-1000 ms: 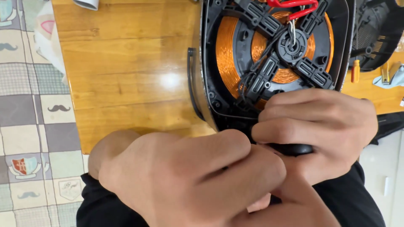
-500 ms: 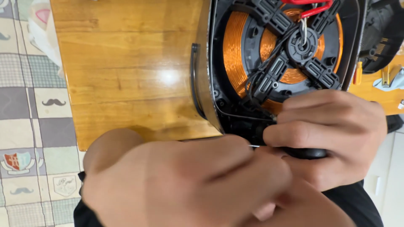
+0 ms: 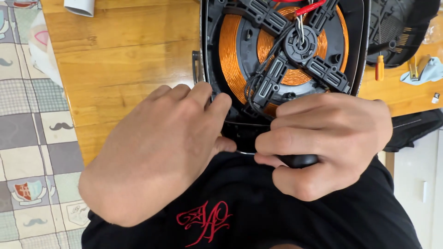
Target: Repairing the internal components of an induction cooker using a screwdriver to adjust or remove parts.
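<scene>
Below, at the near edge of the wooden counter [image 3: 124, 60]: opened black appliance housing [image 3: 360, 41], round copper coil [image 3: 233, 55] exposed inside, black cross-shaped bracket [image 3: 295, 50] over it, red wire [image 3: 310, 7] and thin pale leads running to the hub. Left hand [image 3: 157, 157] palm-down at the housing's near left corner, fingers [image 3: 203, 94] curled over the rim, fingertips touching the black edge just beside the coil; thumb tip pressing toward the near lip. Grasping nothing clearly separate, only bearing on the housing edge. Right hand [image 3: 323, 143] clenched around a dark rounded tool handle [image 3: 300, 160], handle showing only below the knuckles, between index finger and thumb; a thin metal shaft [image 3: 245, 152] pointing left toward the left thumb, tip hidden at the housing's near lip. Both hands nearly meeting over that near lip, right knuckles covering the lower part of the coil. Beyond, right of the housing: a second black vented plastic shell [image 3: 401, 27], a small orange-handled screwdriver [image 3: 379, 68], a pale blue cloth [image 3: 429, 71]. Far left on the counter top edge: a white cylindrical object [image 3: 79, 6], cut off by the frame. Left of the counter, a checked floor covering [image 3: 27, 152] with moustache and cup motifs. Black shirt with red embroidery [image 3: 205, 221] at the bottom.
</scene>
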